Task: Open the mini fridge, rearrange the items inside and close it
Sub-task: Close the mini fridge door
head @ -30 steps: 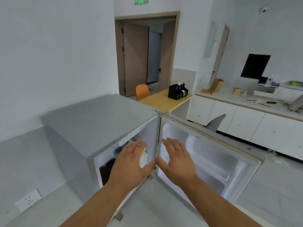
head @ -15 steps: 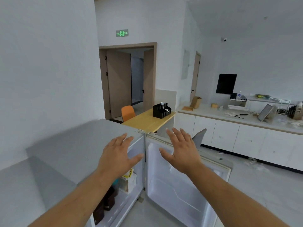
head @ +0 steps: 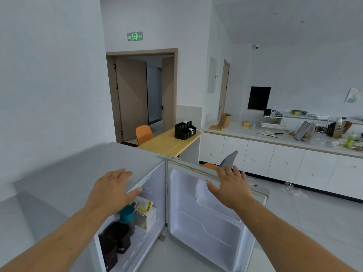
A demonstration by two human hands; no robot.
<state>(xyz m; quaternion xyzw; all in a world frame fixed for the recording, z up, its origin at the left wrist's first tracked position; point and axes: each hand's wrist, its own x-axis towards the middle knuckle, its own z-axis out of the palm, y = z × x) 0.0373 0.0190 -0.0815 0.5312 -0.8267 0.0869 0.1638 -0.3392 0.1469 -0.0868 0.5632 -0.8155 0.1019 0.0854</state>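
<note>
The grey mini fridge [head: 82, 169] stands open below me, its white door [head: 206, 228] swung wide to the right. My left hand [head: 113, 190] hovers flat over the fridge's front top edge, fingers apart, holding nothing. My right hand [head: 230, 186] is spread by the upper edge of the door; I cannot tell if it touches. Inside I see a white carton with a yellow label [head: 146, 213], a teal cup [head: 126, 213] and dark brown containers [head: 115, 240] on the shelf.
A wooden table [head: 167, 143] with a black organiser [head: 184, 130] and an orange chair [head: 144, 134] stand behind the fridge. A grey chair back [head: 228, 160] shows past the door. White cabinets with a cluttered counter [head: 275, 138] run along the right.
My view has lifted, as if I rose. Both hands came out from the fridge opening and moved up: the left over the fridge top, the right to the door's upper edge.
</note>
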